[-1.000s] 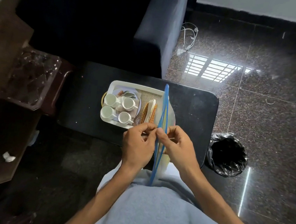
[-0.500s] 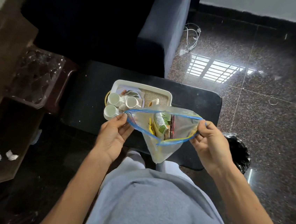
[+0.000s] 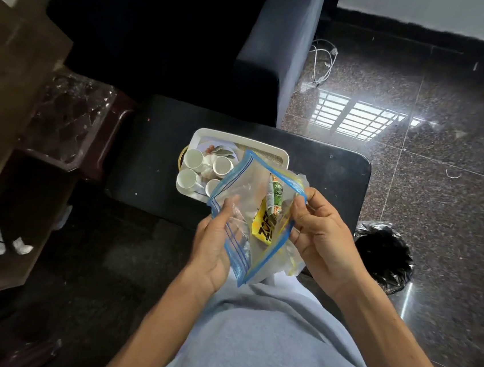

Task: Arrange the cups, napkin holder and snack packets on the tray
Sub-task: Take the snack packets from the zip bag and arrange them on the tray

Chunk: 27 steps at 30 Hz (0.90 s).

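Observation:
A clear zip bag (image 3: 245,201) with a blue seal hangs open between my hands above the table's near edge. Inside it lie a yellow snack packet (image 3: 263,227) and a green one (image 3: 275,194). My left hand (image 3: 214,240) holds the bag's left side, fingers under the plastic. My right hand (image 3: 319,233) pinches the bag's right rim. Behind the bag a white tray (image 3: 239,139) sits on the black table (image 3: 153,159) with several white cups (image 3: 193,158) on its left half. The napkin holder is hidden behind the bag.
A black-lined waste bin (image 3: 382,255) stands on the floor right of the table. A dark sofa (image 3: 272,52) rises behind it. A wooden shelf (image 3: 1,188) and a clear plastic tray (image 3: 65,117) are at the left. White cables (image 3: 322,63) lie on the polished floor.
The zip bag was shut and held edge-on; my hands pulled its seal apart, and now the open bag is tilted with its mouth turned up toward me.

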{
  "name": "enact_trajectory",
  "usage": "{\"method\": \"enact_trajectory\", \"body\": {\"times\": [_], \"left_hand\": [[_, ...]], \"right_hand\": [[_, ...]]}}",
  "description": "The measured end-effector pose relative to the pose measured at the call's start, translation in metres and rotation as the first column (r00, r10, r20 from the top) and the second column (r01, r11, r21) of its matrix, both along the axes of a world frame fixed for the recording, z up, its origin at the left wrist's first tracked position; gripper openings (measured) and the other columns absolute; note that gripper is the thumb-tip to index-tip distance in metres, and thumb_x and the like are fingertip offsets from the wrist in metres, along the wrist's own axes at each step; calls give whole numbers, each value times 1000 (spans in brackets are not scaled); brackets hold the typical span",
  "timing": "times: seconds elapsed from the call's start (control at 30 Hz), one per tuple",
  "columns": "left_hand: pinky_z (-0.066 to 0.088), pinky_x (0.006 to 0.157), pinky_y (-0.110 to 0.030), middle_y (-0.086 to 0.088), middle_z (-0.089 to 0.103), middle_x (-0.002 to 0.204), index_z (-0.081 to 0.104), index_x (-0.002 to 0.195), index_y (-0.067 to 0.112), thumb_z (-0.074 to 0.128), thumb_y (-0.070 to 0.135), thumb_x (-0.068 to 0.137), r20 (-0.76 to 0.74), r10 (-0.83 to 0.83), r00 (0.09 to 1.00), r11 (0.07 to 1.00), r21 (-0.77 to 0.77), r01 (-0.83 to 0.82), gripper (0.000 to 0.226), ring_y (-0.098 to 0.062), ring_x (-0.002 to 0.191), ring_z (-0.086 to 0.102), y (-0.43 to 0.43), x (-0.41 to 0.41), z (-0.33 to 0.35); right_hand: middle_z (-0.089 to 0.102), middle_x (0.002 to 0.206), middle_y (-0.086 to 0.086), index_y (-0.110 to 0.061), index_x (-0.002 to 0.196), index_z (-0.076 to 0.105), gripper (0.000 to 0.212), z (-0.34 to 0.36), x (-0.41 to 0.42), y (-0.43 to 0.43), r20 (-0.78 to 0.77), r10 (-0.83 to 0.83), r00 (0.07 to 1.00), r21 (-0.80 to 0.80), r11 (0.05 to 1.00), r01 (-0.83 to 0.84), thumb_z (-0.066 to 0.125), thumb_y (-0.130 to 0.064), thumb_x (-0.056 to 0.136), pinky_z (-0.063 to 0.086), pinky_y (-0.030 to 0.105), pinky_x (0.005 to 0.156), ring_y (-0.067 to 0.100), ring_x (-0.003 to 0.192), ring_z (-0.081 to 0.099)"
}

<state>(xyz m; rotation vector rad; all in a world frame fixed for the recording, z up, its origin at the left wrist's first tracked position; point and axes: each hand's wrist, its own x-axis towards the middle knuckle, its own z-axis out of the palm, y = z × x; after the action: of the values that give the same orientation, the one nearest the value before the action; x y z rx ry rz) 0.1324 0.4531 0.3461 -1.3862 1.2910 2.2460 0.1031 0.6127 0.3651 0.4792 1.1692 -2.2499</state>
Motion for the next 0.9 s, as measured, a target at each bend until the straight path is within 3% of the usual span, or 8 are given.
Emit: {"method": "enact_trajectory", "body": {"times": [0.17, 0.3, 0.4, 0.47, 0.57, 0.67, 0.8, 0.9], "left_hand": [[61, 80, -27, -2, 79, 113, 72, 115, 15, 49, 33, 104, -38, -7, 999, 992, 126, 12, 31, -14, 108, 75, -3, 2, 0], [48, 107, -31, -6, 71, 133, 63, 133, 8, 44, 34, 106, -54, -107, 993, 989, 101, 112, 42, -16, 128, 64, -6, 7, 4], [46, 110, -33, -7, 68, 137, 60, 137, 7, 44, 33, 106, -81, -147, 986, 988, 35, 150, 44, -17, 130, 63, -14, 10, 5], [50, 106, -29, -6, 69, 136, 62, 135, 8, 45, 34, 105, -91, -171, 981, 985, -20, 169, 43, -16, 128, 64, -20, 12, 6], [57, 97, -24, -7, 73, 128, 65, 130, 7, 47, 30, 105, -113, -173, 978, 983, -86, 164, 39, -16, 121, 68, -28, 15, 5], [58, 95, -25, -12, 76, 121, 69, 123, 4, 47, 24, 106, -132, -143, 981, 988, -83, 132, 34, -20, 117, 71, -33, 17, 5], [60, 89, -24, -14, 76, 119, 68, 125, 1, 47, 25, 105, -157, -156, 975, 987, -52, 150, 38, -19, 114, 73, -38, 17, 8], [60, 79, -19, -8, 79, 112, 70, 118, 4, 44, 23, 107, -166, -192, 967, 980, -88, 180, 34, -15, 106, 75, -41, 15, 7]], "right_hand": [[64, 68, 3, -13, 76, 59, 20, -4, 13, 14, -11, 91, 996, 440, 895, -77, 66, -17, 95, 52, 22, 54, 12, 58, 55], [58, 70, 5, -9, 76, 54, 31, -10, 23, 24, -198, 443, 874, 969, 224, 106, 82, -23, 80, 44, 28, 59, 19, 62, 52], [62, 89, 9, -4, 89, 65, 15, 1, 18, 12, -440, 688, 577, 894, 277, 352, 77, -1, 80, 49, 35, 72, 30, 81, 59], [66, 95, 11, -5, 97, 71, 24, 4, 7, -4, -403, 848, 344, 912, 342, 227, 68, 9, 78, 54, 37, 72, 33, 87, 64], [65, 113, 10, -7, 108, 70, 31, -10, -14, -37, -49, 998, -37, 998, 48, -27, 52, 6, 85, 52, 42, 86, 32, 108, 62], [64, 126, 8, -9, 116, 66, 30, -35, -21, -65, 87, 946, -313, 996, -77, 44, 47, -1, 94, 47, 38, 102, 27, 124, 55], [44, 153, 9, -15, 139, 52, 43, -71, -16, -81, 319, 859, -400, 937, -222, 271, 54, -8, 97, 45, 45, 106, 31, 145, 33], [57, 139, 9, -18, 128, 63, 33, -83, -17, -83, 350, 836, -423, 902, -179, 393, 54, -11, 97, 44, 46, 104, 33, 135, 42]]}}
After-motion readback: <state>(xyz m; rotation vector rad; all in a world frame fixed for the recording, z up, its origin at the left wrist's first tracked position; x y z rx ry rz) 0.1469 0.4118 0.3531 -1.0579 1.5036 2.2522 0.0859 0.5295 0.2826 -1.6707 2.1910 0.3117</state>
